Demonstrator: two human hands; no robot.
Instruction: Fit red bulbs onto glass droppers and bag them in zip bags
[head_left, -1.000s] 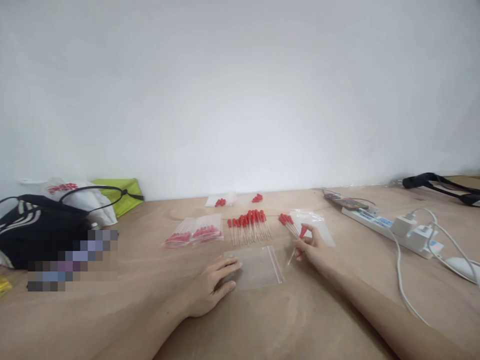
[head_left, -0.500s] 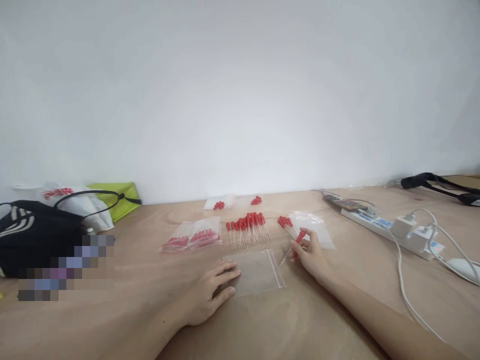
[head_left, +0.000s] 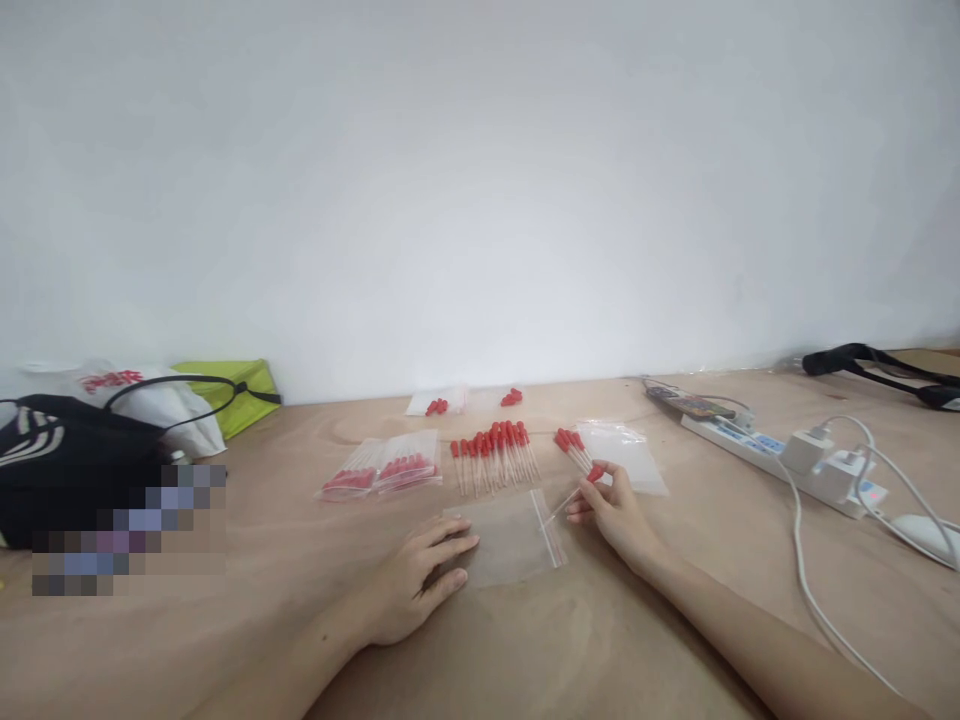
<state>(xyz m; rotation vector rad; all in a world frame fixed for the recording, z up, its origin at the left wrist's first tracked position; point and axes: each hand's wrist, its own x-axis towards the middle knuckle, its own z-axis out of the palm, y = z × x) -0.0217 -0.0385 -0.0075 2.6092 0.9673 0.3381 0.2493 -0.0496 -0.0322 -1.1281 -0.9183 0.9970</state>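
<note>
A clear zip bag (head_left: 504, 545) lies flat on the table, its zip edge toward my right hand. My left hand (head_left: 420, 580) rests flat with fingers spread, fingertips on the bag's left edge. With finger and thumb, my right hand (head_left: 615, 510) pinches a dropper (head_left: 594, 473) by its red rubber bulb. Its thin clear tube points down-left, the tip at the bag's zip edge; whether it is inside the mouth I cannot tell. Behind the bag lies a row of red-bulbed droppers (head_left: 495, 450). Several more droppers (head_left: 568, 442) lie just beyond my right hand.
Filled dropper bags (head_left: 409, 465) lie left of the row. Flat bags (head_left: 626, 455) lie behind my right hand. Loose red bulbs (head_left: 436, 407) sit near the wall. A power strip (head_left: 765, 465) with chargers and cables is at right, a black bag (head_left: 75, 470) at left.
My right hand has moved slightly left and down, bringing the dropper's tip to the bag's zip edge. My left hand stays on the bag.
</note>
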